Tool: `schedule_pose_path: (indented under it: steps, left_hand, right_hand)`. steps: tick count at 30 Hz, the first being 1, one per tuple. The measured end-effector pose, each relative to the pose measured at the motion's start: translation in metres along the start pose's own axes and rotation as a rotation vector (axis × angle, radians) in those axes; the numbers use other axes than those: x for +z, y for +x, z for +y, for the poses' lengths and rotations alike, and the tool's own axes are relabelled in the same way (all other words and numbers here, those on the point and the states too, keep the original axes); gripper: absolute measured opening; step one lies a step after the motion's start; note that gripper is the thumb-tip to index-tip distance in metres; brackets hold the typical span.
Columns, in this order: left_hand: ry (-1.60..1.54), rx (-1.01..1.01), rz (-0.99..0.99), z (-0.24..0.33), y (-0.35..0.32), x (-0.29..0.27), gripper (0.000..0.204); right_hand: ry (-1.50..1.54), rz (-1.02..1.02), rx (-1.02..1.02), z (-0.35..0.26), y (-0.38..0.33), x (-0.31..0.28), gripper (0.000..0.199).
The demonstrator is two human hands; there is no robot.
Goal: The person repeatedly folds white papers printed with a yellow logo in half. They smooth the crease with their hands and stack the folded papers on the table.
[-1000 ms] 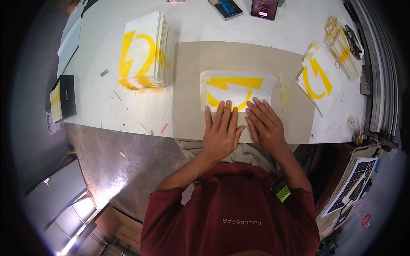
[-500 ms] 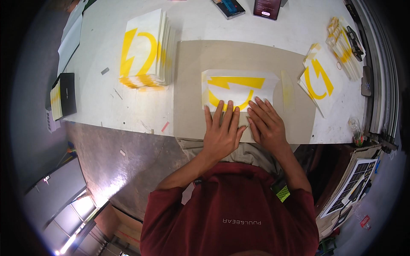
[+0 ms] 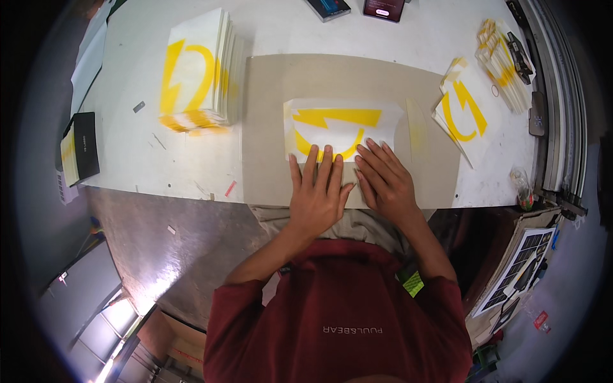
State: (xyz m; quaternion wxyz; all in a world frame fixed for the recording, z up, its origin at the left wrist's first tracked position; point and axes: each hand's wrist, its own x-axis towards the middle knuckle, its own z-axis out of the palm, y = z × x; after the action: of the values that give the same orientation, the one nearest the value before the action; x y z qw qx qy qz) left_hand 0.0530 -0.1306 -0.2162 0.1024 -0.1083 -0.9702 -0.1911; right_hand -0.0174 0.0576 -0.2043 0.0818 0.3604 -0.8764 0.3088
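A white paper piece (image 3: 338, 117) with bold yellow print lies flat in front of me, with pale, folded-looking margins at its sides. My left hand (image 3: 317, 195) rests palm down at its near edge, the fingers stretched and slightly spread over the paper. Beside it, my right hand (image 3: 387, 182) lies flat too, its fingertips on the near right part of the sheet. Neither hand grips anything. Under the paper is a grey-beige board (image 3: 265, 147). The part of the sheet beneath my fingers is hidden.
To the left stands a tall stack of yellow-printed paper pieces (image 3: 191, 76). Similar loose pieces (image 3: 463, 115) lie right, with a bundle (image 3: 503, 64) beyond. A pale strip (image 3: 417, 131) lies on the board. A phone (image 3: 383, 9) sits at the far edge, a black box (image 3: 86, 147) far left.
The whole scene has shifted a little left and up in the picture. Both hands keep the same place on the paper.
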Motion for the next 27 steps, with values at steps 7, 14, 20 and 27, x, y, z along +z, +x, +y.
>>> schedule_pose_path:
  steps: [7, 14, 20, 27]
  left_hand:
    - [-0.009, -0.003, -0.006, -0.0001, 0.0000, -0.0001, 0.057]
    - [-0.018, -0.007, -0.004, -0.0008, 0.0004, -0.0011, 0.056]
    - [-0.021, -0.021, 0.008, -0.0003, 0.0004, -0.0016, 0.056]
    - [-0.029, -0.027, 0.017, 0.0003, 0.0000, 0.0002, 0.056]
  right_hand:
    - [-0.007, -0.007, 0.004, 0.0000, -0.0003, -0.0007, 0.029]
    - [-0.009, -0.014, 0.019, -0.0017, -0.0002, -0.0005, 0.028]
    - [-0.001, -0.016, 0.014, 0.0001, -0.0004, 0.0007, 0.028]
    - [0.000, -0.014, 0.012, 0.0011, -0.0014, 0.0008, 0.029]
